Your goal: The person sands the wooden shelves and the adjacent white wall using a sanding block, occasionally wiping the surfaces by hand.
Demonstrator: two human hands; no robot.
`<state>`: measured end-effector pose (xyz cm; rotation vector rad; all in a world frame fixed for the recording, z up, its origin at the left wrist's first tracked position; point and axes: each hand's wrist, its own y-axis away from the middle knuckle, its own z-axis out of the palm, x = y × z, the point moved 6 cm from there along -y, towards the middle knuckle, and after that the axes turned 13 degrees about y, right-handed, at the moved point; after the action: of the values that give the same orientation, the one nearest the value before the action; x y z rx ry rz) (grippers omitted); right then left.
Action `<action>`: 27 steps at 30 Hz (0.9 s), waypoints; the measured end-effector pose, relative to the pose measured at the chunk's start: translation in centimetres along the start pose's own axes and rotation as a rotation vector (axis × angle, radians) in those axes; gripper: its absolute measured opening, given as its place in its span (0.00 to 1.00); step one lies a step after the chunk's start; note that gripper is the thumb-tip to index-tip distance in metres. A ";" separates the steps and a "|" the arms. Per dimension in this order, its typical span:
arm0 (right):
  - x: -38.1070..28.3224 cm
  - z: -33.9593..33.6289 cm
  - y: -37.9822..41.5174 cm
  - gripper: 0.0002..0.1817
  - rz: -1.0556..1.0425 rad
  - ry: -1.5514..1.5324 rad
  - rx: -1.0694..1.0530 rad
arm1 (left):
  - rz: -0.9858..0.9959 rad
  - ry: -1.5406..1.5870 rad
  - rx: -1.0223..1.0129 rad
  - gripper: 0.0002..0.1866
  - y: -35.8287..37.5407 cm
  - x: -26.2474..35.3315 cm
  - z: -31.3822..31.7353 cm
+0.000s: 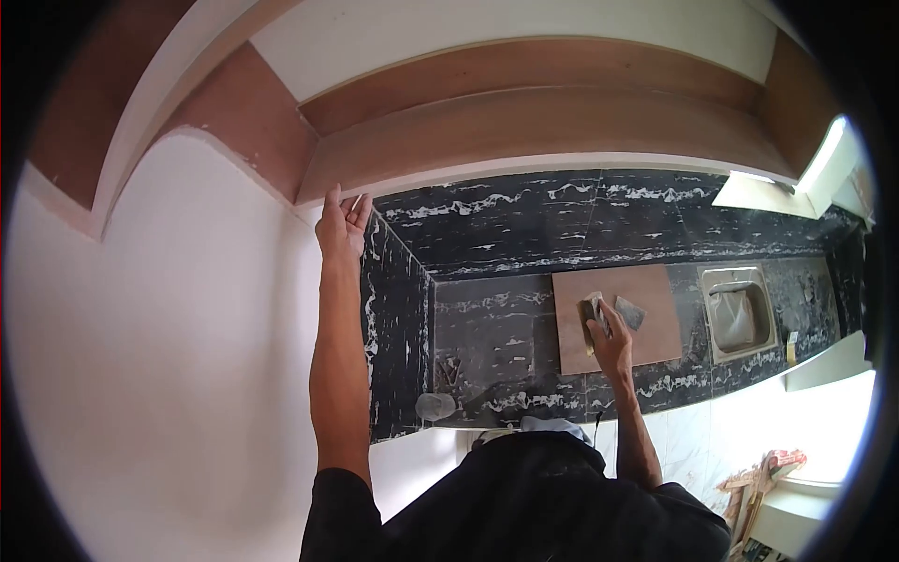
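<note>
My left hand (342, 223) is raised and pressed flat against the lower edge of a brown wooden cabinet (524, 126), at the corner where it meets the white wall. My right hand (609, 339) reaches down to a brown board (651, 328) that lies on the black marble countertop (492, 328). It grips a small putty knife (594, 312) whose blade rests on the board. A second grey scraper blade (629, 312) lies on the board just right of that hand.
A steel sink (740, 314) is set in the countertop to the right. The black marble backsplash (562, 220) runs under the cabinet. A small grey cup (434, 406) sits at the counter's near left edge. A window (824, 159) glows at the upper right.
</note>
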<state>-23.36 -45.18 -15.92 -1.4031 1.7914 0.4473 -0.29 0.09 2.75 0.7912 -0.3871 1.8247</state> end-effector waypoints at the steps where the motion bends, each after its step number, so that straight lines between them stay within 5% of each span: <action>1: 0.2 0.1 0.0 0.25 0.000 0.013 0.002 | 0.015 -0.012 -0.019 0.29 -0.5 0.6 -0.3; 11: -1.9 1.8 -0.7 0.26 -0.031 0.067 0.005 | -0.168 -0.188 -0.132 0.29 2.9 -4.6 3.4; 17: -10.1 -1.2 -3.6 0.25 -0.329 0.075 -0.002 | -0.213 -0.199 -0.185 0.31 3.9 -4.6 4.4; 20: -16.6 -6.5 -7.2 0.25 -0.621 0.226 0.160 | -0.139 -0.162 -0.104 0.33 2.3 -2.0 1.7; 24: -21.2 -11.3 -11.3 0.26 -0.668 0.301 0.281 | 0.062 -0.130 0.011 0.28 0.9 2.8 -3.1; 26: -22.8 -12.2 -12.4 0.26 -0.710 0.320 0.325 | 0.383 -0.601 -0.025 0.28 1.7 5.6 -3.9; 27: -23.8 -12.2 -12.6 0.25 -0.710 0.286 0.293 | 0.734 -0.903 -0.092 0.29 2.5 6.7 -2.9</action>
<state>-14.65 -42.35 12.20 -1.8165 1.3571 -0.3873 -4.99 5.57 5.39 1.5264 -1.4857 1.9631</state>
